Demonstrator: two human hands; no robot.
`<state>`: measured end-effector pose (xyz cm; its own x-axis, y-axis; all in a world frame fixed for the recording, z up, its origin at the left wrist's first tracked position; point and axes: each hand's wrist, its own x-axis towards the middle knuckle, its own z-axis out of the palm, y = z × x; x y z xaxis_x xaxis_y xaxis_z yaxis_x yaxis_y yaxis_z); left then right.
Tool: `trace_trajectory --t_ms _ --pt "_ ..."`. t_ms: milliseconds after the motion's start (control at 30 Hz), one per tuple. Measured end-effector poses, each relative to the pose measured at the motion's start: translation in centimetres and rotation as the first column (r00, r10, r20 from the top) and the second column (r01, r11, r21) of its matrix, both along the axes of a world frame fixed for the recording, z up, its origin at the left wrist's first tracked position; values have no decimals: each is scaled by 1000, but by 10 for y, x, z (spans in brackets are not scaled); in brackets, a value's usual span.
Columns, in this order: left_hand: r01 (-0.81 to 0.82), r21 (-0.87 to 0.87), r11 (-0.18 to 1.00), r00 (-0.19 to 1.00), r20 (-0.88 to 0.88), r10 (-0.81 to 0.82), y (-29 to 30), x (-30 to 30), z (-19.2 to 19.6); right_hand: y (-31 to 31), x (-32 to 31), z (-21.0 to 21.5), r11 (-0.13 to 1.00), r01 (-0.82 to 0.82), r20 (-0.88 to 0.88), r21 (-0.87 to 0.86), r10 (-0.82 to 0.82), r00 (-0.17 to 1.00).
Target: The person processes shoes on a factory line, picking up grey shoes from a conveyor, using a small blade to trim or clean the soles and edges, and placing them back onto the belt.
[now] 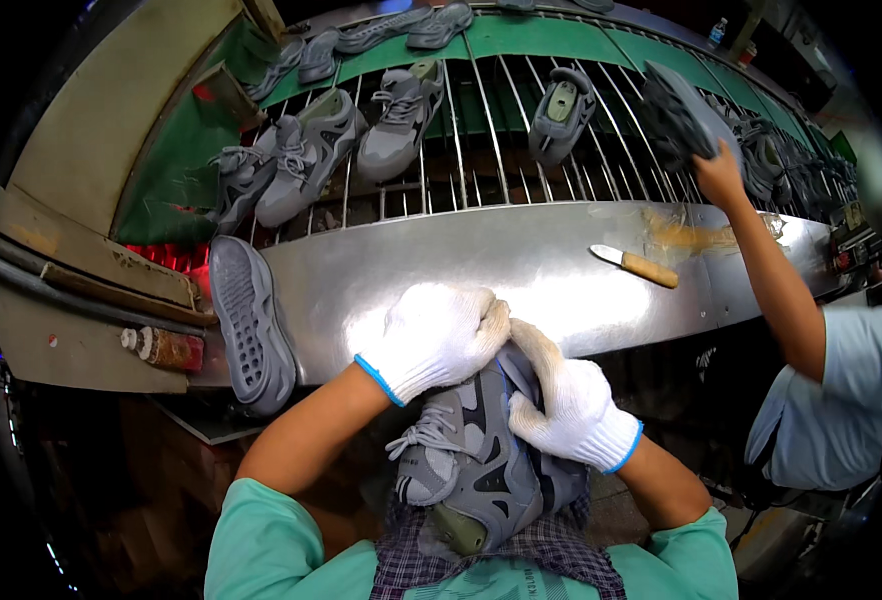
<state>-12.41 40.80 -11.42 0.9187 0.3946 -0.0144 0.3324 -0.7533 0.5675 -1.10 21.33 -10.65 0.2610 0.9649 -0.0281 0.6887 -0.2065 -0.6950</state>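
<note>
A grey sneaker (491, 470) with pale laces lies tilted over my lap, and an olive-green shoe last (458, 530) shows in its collar. My left hand (441, 335), in a white knit glove with a blue cuff, is closed on the sneaker's far end. Gloved the same way, my right hand (569, 405) grips the sneaker's right side, its index finger stretched up to meet the left hand's fingers. The edge under the fingertips is mostly hidden by the gloves. A loose grey sole (251, 325) leans at the left end of the metal bench.
On the metal bench (381, 260) lies a wooden-handled knife (636, 266). Several grey sneakers (396, 125) rest on the metal-bar rack beyond. At left is a stained small bottle (166, 347). To the right, a co-worker's hand (721, 175) holds a dark grey sole (696, 110).
</note>
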Motion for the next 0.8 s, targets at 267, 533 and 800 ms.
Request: trace_trajectory --t_ms 267,533,800 --pt "-61 -2 998 998 6 61 -7 -5 2 -29 -2 9 979 -203 53 -27 204 978" --pt "-195 -223 955 859 430 276 -12 -20 -29 -22 -12 40 942 -243 290 -233 305 907" --pt "-194 -883 428 649 212 731 -14 -39 -53 23 19 18 999 -37 -147 -23 33 989"
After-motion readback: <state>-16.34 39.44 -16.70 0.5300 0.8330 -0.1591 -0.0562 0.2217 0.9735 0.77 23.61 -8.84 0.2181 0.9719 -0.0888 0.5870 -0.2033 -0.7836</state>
